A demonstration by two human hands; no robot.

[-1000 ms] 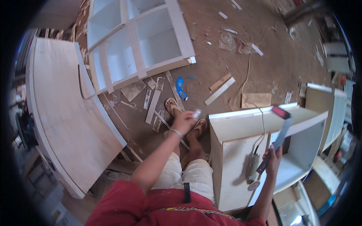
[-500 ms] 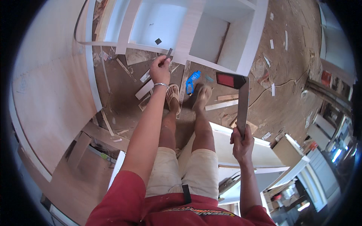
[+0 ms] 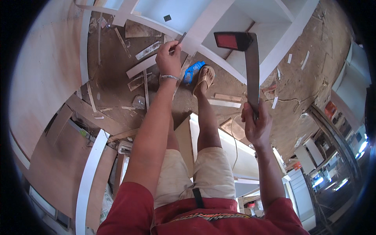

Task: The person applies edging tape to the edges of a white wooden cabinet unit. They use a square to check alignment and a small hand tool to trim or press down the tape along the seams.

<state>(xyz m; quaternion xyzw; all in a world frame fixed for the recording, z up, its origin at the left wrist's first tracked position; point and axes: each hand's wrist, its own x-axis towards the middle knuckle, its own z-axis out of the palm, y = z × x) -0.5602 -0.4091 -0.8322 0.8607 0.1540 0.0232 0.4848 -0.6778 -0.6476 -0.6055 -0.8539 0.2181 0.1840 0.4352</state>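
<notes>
Right grip (image 3: 257, 125): fingers closed around metal shank of L-shaped tool (image 3: 253, 74), black-and-red block at far end, pointing left. Left grip (image 3: 169, 58): fingertips pinching small thin stick (image 3: 182, 37), jutting forward. Wood scraps (image 3: 140, 67): on floor (image 3: 297, 82), left of left grip. Sandalled right foot (image 3: 204, 79): between grips, beside blue wrapper (image 3: 193, 72), farther forward than half second ago; held items apparently carried toward cabinet. Cabinet (image 3: 204, 25): beyond both grips; contact with stick uncertain.
</notes>
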